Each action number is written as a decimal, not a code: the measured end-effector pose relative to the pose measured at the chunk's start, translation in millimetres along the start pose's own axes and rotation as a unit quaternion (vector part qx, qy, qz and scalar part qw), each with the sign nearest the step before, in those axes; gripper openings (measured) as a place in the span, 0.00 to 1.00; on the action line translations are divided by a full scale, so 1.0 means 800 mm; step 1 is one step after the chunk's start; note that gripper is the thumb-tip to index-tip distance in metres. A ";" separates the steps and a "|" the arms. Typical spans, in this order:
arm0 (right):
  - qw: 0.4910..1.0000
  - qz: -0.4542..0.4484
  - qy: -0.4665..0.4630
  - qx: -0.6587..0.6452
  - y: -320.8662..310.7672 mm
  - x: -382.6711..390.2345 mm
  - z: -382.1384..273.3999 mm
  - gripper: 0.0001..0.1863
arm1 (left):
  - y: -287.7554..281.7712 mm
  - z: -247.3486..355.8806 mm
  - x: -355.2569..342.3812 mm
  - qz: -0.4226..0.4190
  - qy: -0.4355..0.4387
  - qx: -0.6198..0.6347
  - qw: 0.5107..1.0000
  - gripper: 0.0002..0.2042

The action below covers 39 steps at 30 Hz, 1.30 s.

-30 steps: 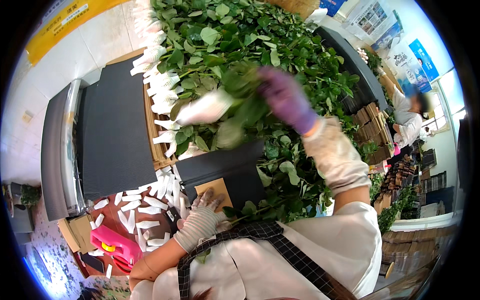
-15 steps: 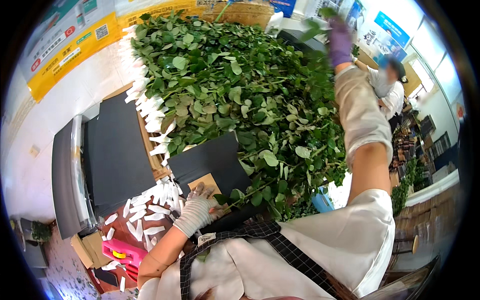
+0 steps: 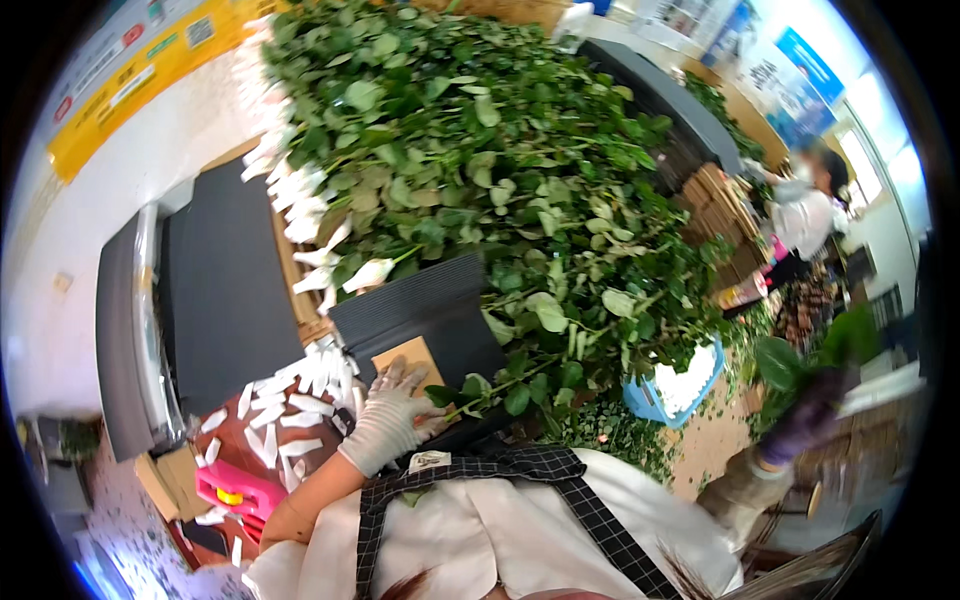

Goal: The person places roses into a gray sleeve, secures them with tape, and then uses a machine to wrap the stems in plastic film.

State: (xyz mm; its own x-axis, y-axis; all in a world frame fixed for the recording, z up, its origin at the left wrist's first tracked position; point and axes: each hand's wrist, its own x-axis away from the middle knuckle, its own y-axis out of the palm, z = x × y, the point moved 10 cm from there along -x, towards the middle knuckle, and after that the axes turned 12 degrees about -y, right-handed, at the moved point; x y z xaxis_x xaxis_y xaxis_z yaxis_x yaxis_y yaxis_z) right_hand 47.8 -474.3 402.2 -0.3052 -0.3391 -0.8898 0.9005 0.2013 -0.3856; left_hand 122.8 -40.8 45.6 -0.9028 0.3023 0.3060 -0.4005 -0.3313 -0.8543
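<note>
My left hand (image 3: 393, 420), in a white glove, lies with its fingers stretched over a tan card (image 3: 405, 362) on a black corrugated sheet (image 3: 425, 295). Beside its thumb is the end of a leafy green stem (image 3: 515, 390); whether the thumb presses on it is hard to tell. At far right, my right hand (image 3: 808, 418) wears a purple glove and is smeared by motion, closed round a leafy stem (image 3: 790, 365). A big pile of leafy stems (image 3: 500, 170) fills the middle, with white-wrapped flower heads (image 3: 305, 215) along its left side.
Loose white sleeves (image 3: 270, 415) and a pink tape dispenser (image 3: 238, 490) lie at lower left. Black sheets (image 3: 230, 270) stand left of the pile. A blue basket (image 3: 645, 400) holds white pieces. Another person (image 3: 805, 215) stands at far right.
My right hand has swung from above the pile's far right down to the lower right, a leafy stem in it. The left hand stays on the card.
</note>
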 end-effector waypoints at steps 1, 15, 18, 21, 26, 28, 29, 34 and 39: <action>0.996 -0.056 0.065 -0.036 0.055 0.051 0.025 0.27 | -0.002 0.004 -0.001 -0.003 -0.007 -0.009 1.000 0.16; 0.789 -0.320 -0.262 -0.454 0.556 -0.080 -0.416 0.12 | 0.007 -0.002 -0.005 -0.075 -0.042 -0.055 0.995 0.30; 0.874 -0.331 -0.274 -0.227 0.643 -0.098 -0.495 0.15 | 0.009 -0.009 -0.003 0.113 -0.001 -0.102 0.988 0.33; 0.897 -0.341 -0.245 -0.133 0.687 -0.095 -0.502 0.20 | 0.019 -0.023 -0.013 -0.020 -0.076 0.092 0.993 0.34; 0.883 -0.359 -0.240 -0.185 0.672 -0.103 -0.480 0.19 | 0.020 -0.024 -0.010 -0.051 -0.110 0.026 0.992 0.35; 0.850 -0.389 -0.300 -0.190 0.678 -0.079 -0.496 0.19 | 0.014 -0.021 -0.010 -0.047 -0.106 0.029 0.993 0.34; 0.848 -0.385 -0.306 -0.200 0.672 -0.075 -0.494 0.17 | 0.009 -0.018 -0.009 -0.047 -0.096 0.028 0.994 0.33; 0.698 -0.569 -0.183 -0.394 0.616 -0.108 -0.391 0.13 | -0.022 -0.011 0.010 0.046 -0.007 -0.018 0.999 0.24; 0.776 -0.232 0.063 -0.584 0.498 -0.221 -0.205 0.07 | -0.094 -0.011 0.011 0.142 0.001 0.275 0.951 0.32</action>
State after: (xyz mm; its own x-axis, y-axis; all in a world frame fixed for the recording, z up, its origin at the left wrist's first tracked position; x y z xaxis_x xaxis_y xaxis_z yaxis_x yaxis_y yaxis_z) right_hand 409.6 -183.5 365.9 -0.6073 -0.5458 -0.5773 -0.1870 0.8044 -0.5639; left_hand 146.5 -5.2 108.9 -0.9867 0.1324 0.0941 -0.1624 -0.8168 -0.5535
